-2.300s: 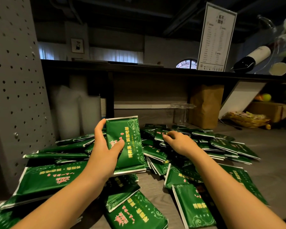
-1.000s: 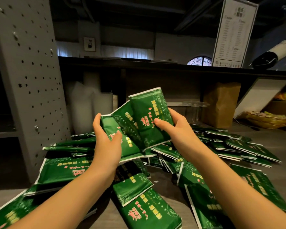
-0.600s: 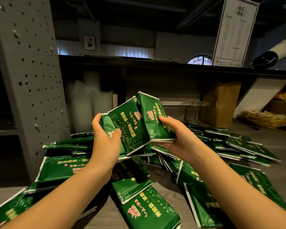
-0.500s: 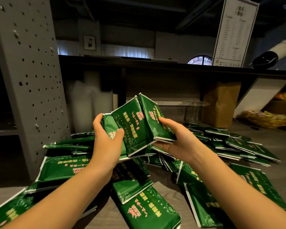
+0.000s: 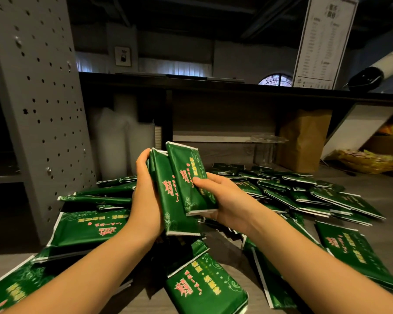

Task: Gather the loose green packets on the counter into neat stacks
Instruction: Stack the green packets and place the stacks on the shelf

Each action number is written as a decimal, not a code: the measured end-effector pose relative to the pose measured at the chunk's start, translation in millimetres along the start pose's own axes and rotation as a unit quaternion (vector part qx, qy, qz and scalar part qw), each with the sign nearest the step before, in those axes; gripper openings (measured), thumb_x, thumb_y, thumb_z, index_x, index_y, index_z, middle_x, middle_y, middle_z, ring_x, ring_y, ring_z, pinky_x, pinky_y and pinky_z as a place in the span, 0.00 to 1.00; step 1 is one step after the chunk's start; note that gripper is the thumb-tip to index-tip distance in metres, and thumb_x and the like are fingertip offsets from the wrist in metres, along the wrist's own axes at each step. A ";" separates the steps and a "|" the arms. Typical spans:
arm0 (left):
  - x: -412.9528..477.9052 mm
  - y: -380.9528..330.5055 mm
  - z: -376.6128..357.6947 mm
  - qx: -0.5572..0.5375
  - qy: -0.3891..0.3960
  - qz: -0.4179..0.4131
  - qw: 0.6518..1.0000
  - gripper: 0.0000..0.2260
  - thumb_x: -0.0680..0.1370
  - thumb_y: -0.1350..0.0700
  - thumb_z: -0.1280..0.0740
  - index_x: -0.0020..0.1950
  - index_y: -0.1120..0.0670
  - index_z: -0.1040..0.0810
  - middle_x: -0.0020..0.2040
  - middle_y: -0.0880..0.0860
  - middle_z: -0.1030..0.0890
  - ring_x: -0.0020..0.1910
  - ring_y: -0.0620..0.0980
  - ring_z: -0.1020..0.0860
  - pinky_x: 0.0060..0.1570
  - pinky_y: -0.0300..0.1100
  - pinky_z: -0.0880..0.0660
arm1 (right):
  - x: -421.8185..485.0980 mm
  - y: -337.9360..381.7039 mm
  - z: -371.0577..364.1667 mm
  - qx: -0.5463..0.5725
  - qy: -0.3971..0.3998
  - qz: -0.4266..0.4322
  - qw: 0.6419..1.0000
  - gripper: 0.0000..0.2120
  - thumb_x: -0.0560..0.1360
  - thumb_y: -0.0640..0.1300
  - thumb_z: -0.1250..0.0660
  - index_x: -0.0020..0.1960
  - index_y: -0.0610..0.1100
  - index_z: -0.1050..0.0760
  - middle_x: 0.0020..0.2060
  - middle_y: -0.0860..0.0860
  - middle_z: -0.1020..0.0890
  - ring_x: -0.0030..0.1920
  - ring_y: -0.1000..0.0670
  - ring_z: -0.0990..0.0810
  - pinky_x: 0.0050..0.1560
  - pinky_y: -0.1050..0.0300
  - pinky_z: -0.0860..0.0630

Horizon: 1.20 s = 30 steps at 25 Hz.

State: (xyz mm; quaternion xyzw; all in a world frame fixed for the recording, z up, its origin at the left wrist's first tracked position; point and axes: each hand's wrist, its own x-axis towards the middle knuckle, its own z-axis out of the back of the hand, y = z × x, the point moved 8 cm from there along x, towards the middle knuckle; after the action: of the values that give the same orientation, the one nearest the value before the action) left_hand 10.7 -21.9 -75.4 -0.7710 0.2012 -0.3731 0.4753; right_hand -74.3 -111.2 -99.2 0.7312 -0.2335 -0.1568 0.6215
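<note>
Closing together since earlier, both hands (left hand (image 5: 145, 200), right hand (image 5: 225, 200)) square held packets (image 5: 179, 189).

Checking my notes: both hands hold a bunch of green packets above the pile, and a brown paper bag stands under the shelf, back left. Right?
No: the head view shows the brown paper bag under the shelf at back right. The rest holds: left hand and right hand both hold the bunch of green packets above the pile.

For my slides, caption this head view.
Left hand and right hand press green packets together above the loose pile on the counter.
</note>
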 end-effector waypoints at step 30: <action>5.6 -14.7 16.4 0.077 -0.069 -0.074 0.992 0.26 0.80 0.57 0.40 0.74 0.45 0.48 0.56 0.42 0.27 0.44 0.32 0.23 0.45 0.33 0.25 | -4.1 14.2 8.4 -0.159 -0.081 0.097 0.979 0.08 0.75 0.43 0.31 0.52 0.42 0.20 0.47 0.47 0.15 0.47 0.50 0.16 0.51 0.54 0.20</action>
State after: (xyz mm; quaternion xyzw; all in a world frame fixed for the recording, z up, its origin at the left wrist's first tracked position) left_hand 26.2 -9.3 -64.7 -0.7687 0.0812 -0.3676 0.5171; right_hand -84.2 -117.7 -87.0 0.5820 -0.3247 -0.1899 0.7210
